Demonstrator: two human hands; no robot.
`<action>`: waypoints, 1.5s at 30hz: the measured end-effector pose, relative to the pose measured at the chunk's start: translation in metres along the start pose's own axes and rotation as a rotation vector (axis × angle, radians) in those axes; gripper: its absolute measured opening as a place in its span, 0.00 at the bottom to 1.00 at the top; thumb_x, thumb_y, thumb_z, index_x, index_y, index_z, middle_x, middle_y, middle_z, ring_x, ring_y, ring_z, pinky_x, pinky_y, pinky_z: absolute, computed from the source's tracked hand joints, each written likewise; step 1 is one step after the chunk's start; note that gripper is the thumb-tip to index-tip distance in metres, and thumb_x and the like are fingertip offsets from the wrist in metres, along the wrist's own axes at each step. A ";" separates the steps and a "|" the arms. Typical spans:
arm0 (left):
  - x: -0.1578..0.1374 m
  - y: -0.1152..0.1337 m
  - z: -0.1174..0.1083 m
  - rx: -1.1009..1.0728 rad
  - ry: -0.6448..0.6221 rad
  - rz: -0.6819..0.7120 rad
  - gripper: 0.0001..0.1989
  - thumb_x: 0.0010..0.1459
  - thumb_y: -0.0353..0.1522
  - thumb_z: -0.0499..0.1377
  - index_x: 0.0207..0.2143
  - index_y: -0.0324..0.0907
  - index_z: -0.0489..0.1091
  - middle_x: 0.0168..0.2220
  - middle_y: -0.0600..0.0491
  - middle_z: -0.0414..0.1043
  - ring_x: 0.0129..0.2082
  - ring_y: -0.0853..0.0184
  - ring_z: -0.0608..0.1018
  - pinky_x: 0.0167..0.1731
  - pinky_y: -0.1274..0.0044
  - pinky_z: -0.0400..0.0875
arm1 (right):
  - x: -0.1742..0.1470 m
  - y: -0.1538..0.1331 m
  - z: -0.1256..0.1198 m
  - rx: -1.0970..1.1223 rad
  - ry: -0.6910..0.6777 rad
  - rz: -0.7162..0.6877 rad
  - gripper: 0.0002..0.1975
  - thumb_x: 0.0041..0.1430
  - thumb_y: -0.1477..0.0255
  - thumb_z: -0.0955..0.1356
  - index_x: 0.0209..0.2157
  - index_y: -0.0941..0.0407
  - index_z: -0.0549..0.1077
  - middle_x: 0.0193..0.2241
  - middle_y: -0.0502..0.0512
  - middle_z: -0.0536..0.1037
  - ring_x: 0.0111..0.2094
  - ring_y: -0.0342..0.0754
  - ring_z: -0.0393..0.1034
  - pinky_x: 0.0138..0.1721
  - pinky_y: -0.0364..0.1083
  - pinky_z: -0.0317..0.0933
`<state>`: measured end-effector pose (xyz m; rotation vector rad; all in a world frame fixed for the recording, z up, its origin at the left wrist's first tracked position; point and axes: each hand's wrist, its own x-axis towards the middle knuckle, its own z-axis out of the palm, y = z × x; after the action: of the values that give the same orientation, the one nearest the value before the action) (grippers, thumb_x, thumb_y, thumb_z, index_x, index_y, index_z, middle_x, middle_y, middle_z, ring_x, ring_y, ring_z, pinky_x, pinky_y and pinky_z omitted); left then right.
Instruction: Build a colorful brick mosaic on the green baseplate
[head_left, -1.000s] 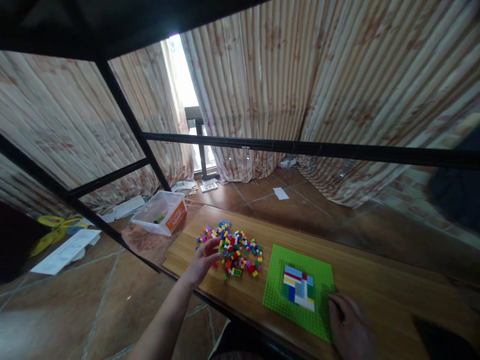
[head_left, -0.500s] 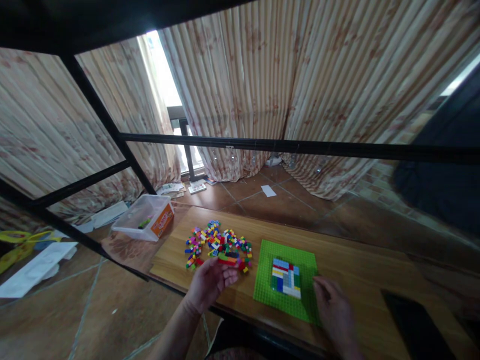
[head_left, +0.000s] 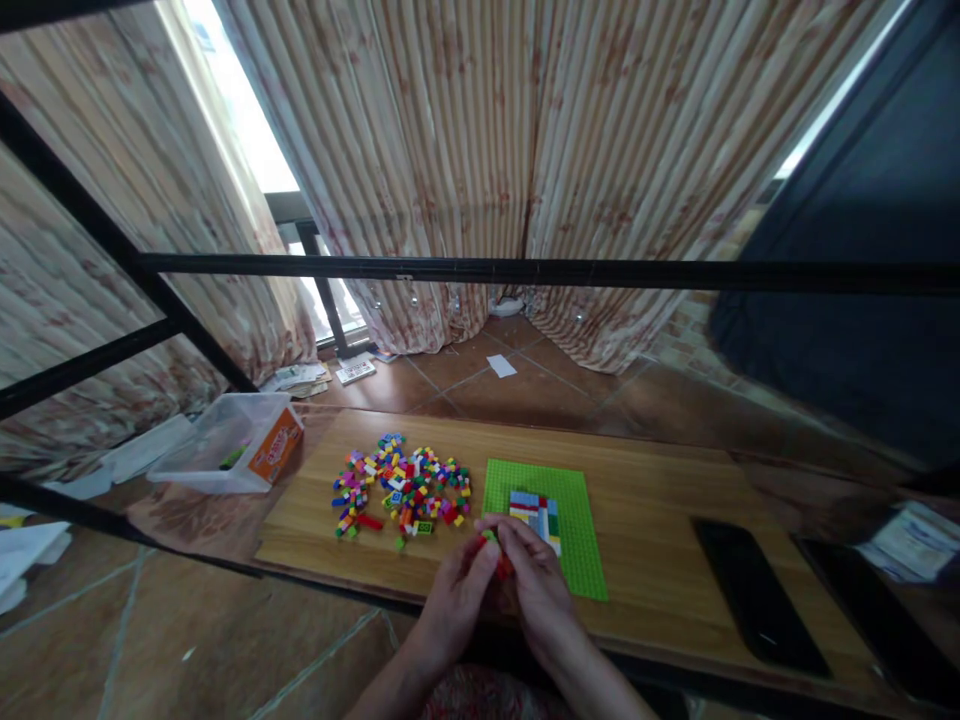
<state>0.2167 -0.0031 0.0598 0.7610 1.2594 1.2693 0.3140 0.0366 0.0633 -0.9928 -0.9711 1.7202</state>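
My left hand (head_left: 459, 592) and my right hand (head_left: 541, 582) meet at the near edge of the table, in front of the green baseplate (head_left: 579, 540). Between their fingertips are small toy bricks, with a green one (head_left: 490, 537) and a red-orange one (head_left: 505, 567) showing. The fingers hide the rest, so I cannot tell how the bricks are joined. On the baseplate lies a flat patch of white, blue, red and green bricks (head_left: 534, 505), partly covered by my right hand. A loose pile of mixed bricks (head_left: 409, 480) spreads out to the left.
A clear plastic box (head_left: 225, 480) with an orange label stands left of the wooden tabletop (head_left: 645, 500). Two dark flat devices, one a black phone-like slab (head_left: 757, 595), lie at the right. A black metal bar (head_left: 450, 268) crosses beyond the table, before the curtains.
My hands were apart, the left holding orange and green bricks by the pile, the right beside the baseplate. Both have now come together around the bricks. The view has shifted right.
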 end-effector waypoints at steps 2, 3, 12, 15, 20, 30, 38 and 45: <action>0.000 -0.001 0.007 0.032 0.012 0.061 0.18 0.51 0.45 0.63 0.35 0.40 0.73 0.28 0.54 0.73 0.28 0.68 0.72 0.30 0.79 0.66 | -0.002 0.000 -0.001 0.067 0.025 0.009 0.18 0.51 0.54 0.71 0.36 0.53 0.78 0.38 0.53 0.79 0.37 0.48 0.70 0.40 0.45 0.63; 0.000 -0.002 0.010 0.043 0.017 0.083 0.17 0.52 0.45 0.63 0.35 0.40 0.73 0.29 0.53 0.73 0.29 0.68 0.73 0.32 0.79 0.67 | -0.003 -0.001 -0.001 0.099 0.038 0.017 0.18 0.50 0.55 0.72 0.36 0.53 0.78 0.38 0.53 0.79 0.37 0.48 0.70 0.40 0.45 0.63; -0.007 0.000 0.016 -0.014 -0.041 0.088 0.16 0.52 0.43 0.63 0.37 0.41 0.73 0.28 0.54 0.72 0.29 0.68 0.72 0.31 0.78 0.68 | -0.010 -0.014 -0.004 0.365 0.177 0.230 0.18 0.44 0.59 0.75 0.36 0.54 0.75 0.35 0.53 0.80 0.32 0.46 0.71 0.25 0.40 0.59; -0.012 0.008 0.013 -0.066 -0.145 0.073 0.15 0.53 0.42 0.63 0.37 0.41 0.73 0.31 0.53 0.73 0.31 0.67 0.73 0.33 0.77 0.69 | -0.007 -0.018 -0.012 0.480 0.141 0.321 0.15 0.48 0.61 0.72 0.36 0.53 0.74 0.35 0.52 0.80 0.29 0.46 0.71 0.19 0.39 0.53; -0.016 0.018 0.010 -0.104 -0.243 0.140 0.13 0.55 0.40 0.62 0.39 0.42 0.72 0.36 0.51 0.74 0.32 0.68 0.74 0.36 0.76 0.69 | -0.012 -0.022 -0.021 0.457 0.079 0.307 0.12 0.49 0.63 0.72 0.31 0.56 0.74 0.25 0.50 0.75 0.19 0.41 0.63 0.17 0.39 0.51; -0.016 0.011 0.006 -0.162 -0.192 0.092 0.15 0.53 0.42 0.63 0.36 0.41 0.73 0.33 0.51 0.76 0.27 0.70 0.73 0.33 0.77 0.69 | -0.035 -0.036 -0.018 0.079 -0.041 0.083 0.20 0.46 0.53 0.74 0.28 0.56 0.74 0.16 0.45 0.68 0.16 0.36 0.54 0.19 0.38 0.48; -0.014 0.012 0.009 -0.256 -0.150 0.046 0.15 0.52 0.43 0.64 0.31 0.40 0.71 0.23 0.56 0.68 0.22 0.73 0.69 0.28 0.80 0.66 | -0.035 -0.031 -0.016 -0.108 -0.017 -0.105 0.15 0.51 0.57 0.72 0.24 0.55 0.73 0.17 0.47 0.71 0.21 0.43 0.64 0.26 0.42 0.59; -0.012 0.013 0.011 -0.348 -0.229 0.023 0.14 0.52 0.41 0.64 0.29 0.39 0.71 0.25 0.55 0.68 0.21 0.75 0.68 0.25 0.82 0.63 | -0.037 -0.026 -0.013 -0.073 0.015 -0.098 0.16 0.51 0.57 0.71 0.21 0.54 0.71 0.16 0.47 0.69 0.19 0.43 0.62 0.25 0.43 0.58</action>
<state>0.2260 -0.0097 0.0777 0.6468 0.8198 1.3334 0.3443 0.0115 0.0895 -0.9871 -1.0618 1.6048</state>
